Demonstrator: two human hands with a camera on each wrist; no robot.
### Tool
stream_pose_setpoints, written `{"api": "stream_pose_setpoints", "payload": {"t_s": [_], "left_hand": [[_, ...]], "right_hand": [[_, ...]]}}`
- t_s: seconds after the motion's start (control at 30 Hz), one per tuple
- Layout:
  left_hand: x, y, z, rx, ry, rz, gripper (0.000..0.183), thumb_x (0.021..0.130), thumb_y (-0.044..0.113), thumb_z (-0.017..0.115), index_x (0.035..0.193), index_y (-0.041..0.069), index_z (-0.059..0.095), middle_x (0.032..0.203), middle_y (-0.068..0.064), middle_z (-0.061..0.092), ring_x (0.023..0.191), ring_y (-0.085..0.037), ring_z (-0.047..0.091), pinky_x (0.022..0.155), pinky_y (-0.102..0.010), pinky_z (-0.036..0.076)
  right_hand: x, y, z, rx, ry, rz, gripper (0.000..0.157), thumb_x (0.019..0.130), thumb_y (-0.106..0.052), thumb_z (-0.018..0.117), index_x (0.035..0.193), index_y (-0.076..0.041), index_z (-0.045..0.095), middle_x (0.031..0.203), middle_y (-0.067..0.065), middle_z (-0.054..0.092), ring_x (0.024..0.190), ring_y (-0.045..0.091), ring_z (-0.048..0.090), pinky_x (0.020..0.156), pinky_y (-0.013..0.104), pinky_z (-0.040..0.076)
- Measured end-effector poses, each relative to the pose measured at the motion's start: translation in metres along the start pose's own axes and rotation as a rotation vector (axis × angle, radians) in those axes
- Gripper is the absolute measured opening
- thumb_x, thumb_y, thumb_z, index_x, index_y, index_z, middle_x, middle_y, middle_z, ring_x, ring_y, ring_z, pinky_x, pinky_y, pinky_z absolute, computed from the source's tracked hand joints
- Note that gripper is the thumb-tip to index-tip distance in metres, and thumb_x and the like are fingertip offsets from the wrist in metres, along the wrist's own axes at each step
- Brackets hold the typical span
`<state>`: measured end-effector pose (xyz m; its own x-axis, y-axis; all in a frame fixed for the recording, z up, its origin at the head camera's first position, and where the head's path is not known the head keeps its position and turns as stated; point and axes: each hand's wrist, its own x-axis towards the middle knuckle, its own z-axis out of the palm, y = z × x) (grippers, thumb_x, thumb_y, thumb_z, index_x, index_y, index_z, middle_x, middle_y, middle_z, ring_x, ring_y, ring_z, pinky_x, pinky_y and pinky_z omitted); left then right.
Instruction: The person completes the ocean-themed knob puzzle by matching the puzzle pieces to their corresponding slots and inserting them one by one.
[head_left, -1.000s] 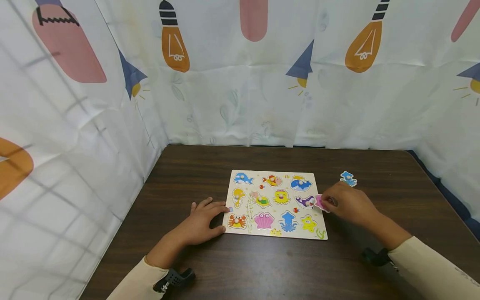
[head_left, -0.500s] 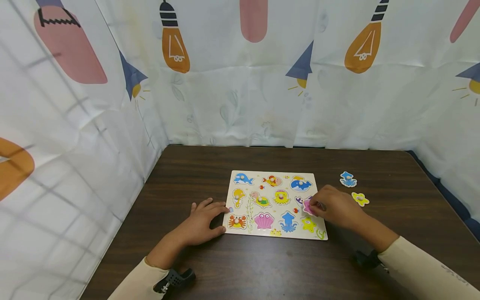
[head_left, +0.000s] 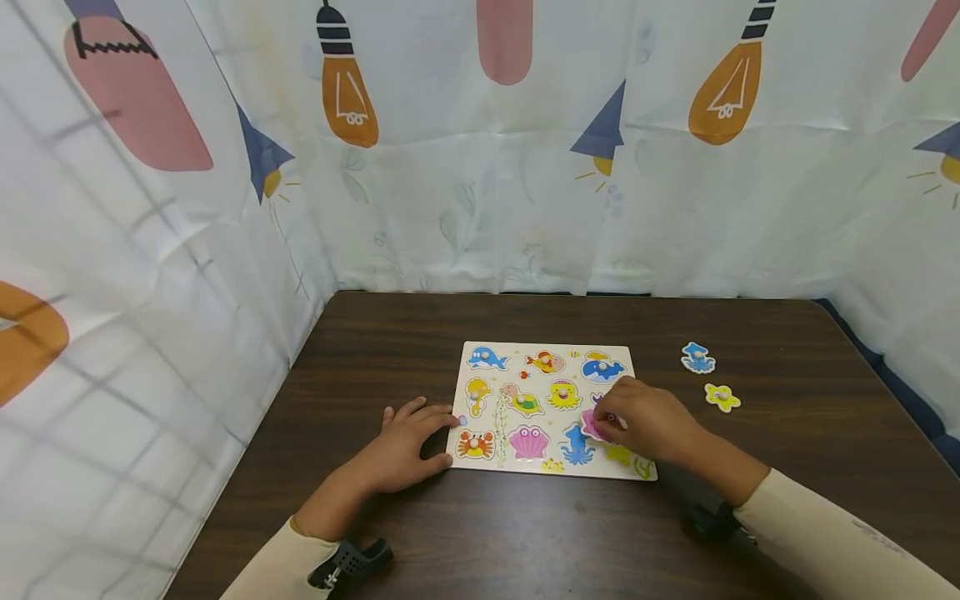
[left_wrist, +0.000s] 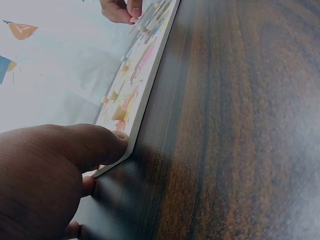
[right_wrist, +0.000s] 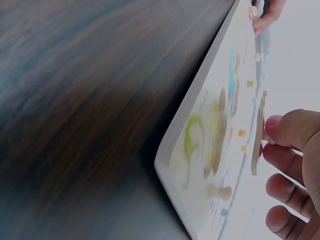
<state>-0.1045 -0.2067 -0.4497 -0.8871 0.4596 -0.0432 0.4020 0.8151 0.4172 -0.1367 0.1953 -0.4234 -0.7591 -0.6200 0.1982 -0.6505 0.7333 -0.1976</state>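
Note:
My right hand (head_left: 648, 419) pinches a pink puzzle piece (head_left: 591, 424) over the right part of a wooden sea-animal peg puzzle board (head_left: 558, 425). In the right wrist view, thumb and forefinger hold the thin piece (right_wrist: 259, 135) by its knob, apart from the board's face; the other fingers curl loosely. My left hand (head_left: 408, 446) rests at the board's left edge, fingers spread. The left wrist view has its thumb (left_wrist: 102, 142) on the board's near corner. The pink shell (head_left: 528, 442) and blue squid (head_left: 577, 446) pictures show no knobs; the yellow star picture (head_left: 618, 455) is partly covered by the right hand.
A blue squid piece (head_left: 698, 358) and a yellow star piece (head_left: 722, 397) lie on the dark wooden table (head_left: 555, 533), right of the board. Several knobbed pieces, such as the crab (head_left: 476, 444), sit in the board. A printed white curtain (head_left: 480, 208) hangs behind the table.
My right hand has moved left with the pink piece, from the board's right edge to beside the squid picture. The yellow star piece has come into view. My left hand stays put.

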Motion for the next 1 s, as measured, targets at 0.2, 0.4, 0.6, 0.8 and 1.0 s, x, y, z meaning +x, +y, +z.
{"api": "stream_pose_setpoints", "payload": {"t_s": [0.2, 0.4, 0.6, 0.8, 1.0], "left_hand": [[0.0, 0.001, 0.0, -0.008, -0.005, -0.002, 0.049, 0.094, 0.036, 0.075, 0.139, 0.024, 0.062, 0.155, -0.002, 0.048, 0.149, -0.043, 0.028, 0.107, -0.081, 0.011], [0.0, 0.0, 0.001, -0.008, -0.005, -0.009, 0.049, 0.093, 0.037, 0.075, 0.139, 0.025, 0.062, 0.155, -0.001, 0.048, 0.149, -0.043, 0.028, 0.108, -0.081, 0.01], [0.0, 0.001, 0.001, -0.01, -0.001, -0.01, 0.048, 0.094, 0.036, 0.075, 0.139, 0.025, 0.062, 0.155, -0.001, 0.048, 0.149, -0.042, 0.027, 0.108, -0.08, 0.01], [-0.001, 0.0, 0.001, -0.007, 0.007, -0.011, 0.047, 0.093, 0.035, 0.076, 0.137, 0.024, 0.063, 0.154, 0.0, 0.049, 0.148, -0.042, 0.029, 0.107, -0.081, 0.011], [0.0, 0.001, 0.001, -0.004, 0.004, -0.008, 0.047, 0.094, 0.035, 0.075, 0.138, 0.025, 0.062, 0.154, 0.0, 0.048, 0.149, -0.042, 0.028, 0.108, -0.08, 0.01]], "right_hand": [[0.007, -0.007, 0.003, 0.032, -0.011, -0.052, 0.014, 0.083, -0.026, 0.087, 0.094, -0.025, 0.079, 0.092, -0.014, 0.068, 0.091, 0.008, 0.058, 0.067, 0.024, 0.051], [0.013, -0.014, 0.006, 0.043, -0.025, -0.076, 0.012, 0.085, -0.028, 0.086, 0.095, -0.026, 0.078, 0.092, -0.015, 0.068, 0.091, 0.006, 0.057, 0.067, 0.024, 0.05], [0.02, -0.021, 0.011, 0.037, -0.017, -0.107, 0.014, 0.083, -0.028, 0.087, 0.095, -0.026, 0.079, 0.091, -0.016, 0.067, 0.092, 0.006, 0.057, 0.071, 0.024, 0.052], [0.027, -0.029, 0.013, 0.06, -0.028, -0.12, 0.013, 0.084, -0.026, 0.086, 0.095, -0.025, 0.078, 0.09, -0.015, 0.066, 0.091, 0.007, 0.056, 0.071, 0.025, 0.052], [0.034, -0.035, 0.017, 0.054, -0.025, -0.142, 0.013, 0.084, -0.026, 0.086, 0.094, -0.026, 0.078, 0.089, -0.015, 0.065, 0.089, 0.006, 0.054, 0.071, 0.024, 0.052]]}}
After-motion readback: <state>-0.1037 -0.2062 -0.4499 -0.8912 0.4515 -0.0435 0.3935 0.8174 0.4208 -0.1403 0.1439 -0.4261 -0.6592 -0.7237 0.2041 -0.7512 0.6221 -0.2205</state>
